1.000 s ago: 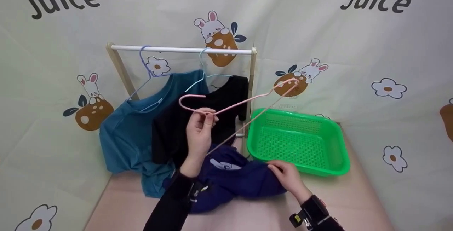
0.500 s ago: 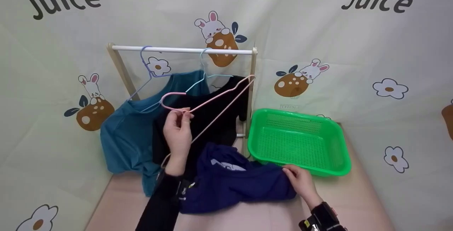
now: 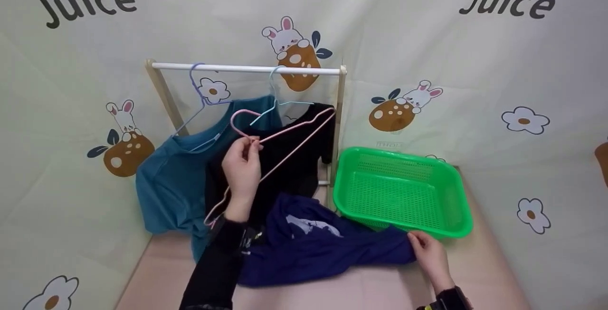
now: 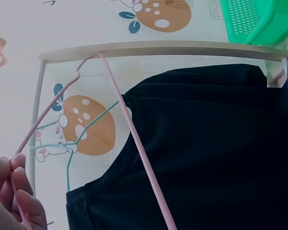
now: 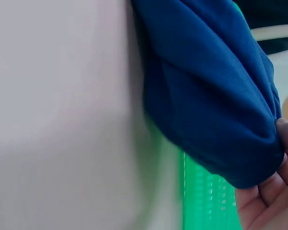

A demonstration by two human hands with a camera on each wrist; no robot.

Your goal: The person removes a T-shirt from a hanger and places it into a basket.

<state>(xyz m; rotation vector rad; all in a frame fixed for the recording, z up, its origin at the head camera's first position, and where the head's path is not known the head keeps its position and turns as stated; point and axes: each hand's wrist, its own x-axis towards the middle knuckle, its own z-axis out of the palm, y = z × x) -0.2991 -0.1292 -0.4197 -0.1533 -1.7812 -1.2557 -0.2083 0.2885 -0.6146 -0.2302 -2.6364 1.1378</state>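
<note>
My left hand (image 3: 242,163) pinches a pink clothes hanger (image 3: 285,131) just below its hook, with thumb and fingertips. The hanger slants in front of the hung shirts, its hook curving upward, and one end reaches down past my left wrist. Its long lower bar crosses the left wrist view. Down at the right, my right hand (image 3: 430,255) pinches the edge of a navy T-shirt (image 3: 327,262), drawing that part out to the side. White print shows in the shirt's neck area. In the right wrist view, thumb and fingers grip the blue cloth (image 5: 211,81) at its end.
Behind stands a small rack with a white rail (image 3: 237,68). From it hang a teal shirt (image 3: 166,182) on a purple hanger and a black shirt (image 3: 294,167) on a light blue hanger (image 3: 271,82). A green basket (image 3: 399,196) sits right, on the pale pink table (image 3: 361,291).
My left hand has moved left and slightly up with the pink hanger, its hook turning upward. My right hand has pulled the navy T-shirt's edge rightward and down, stretching the cloth out.
</note>
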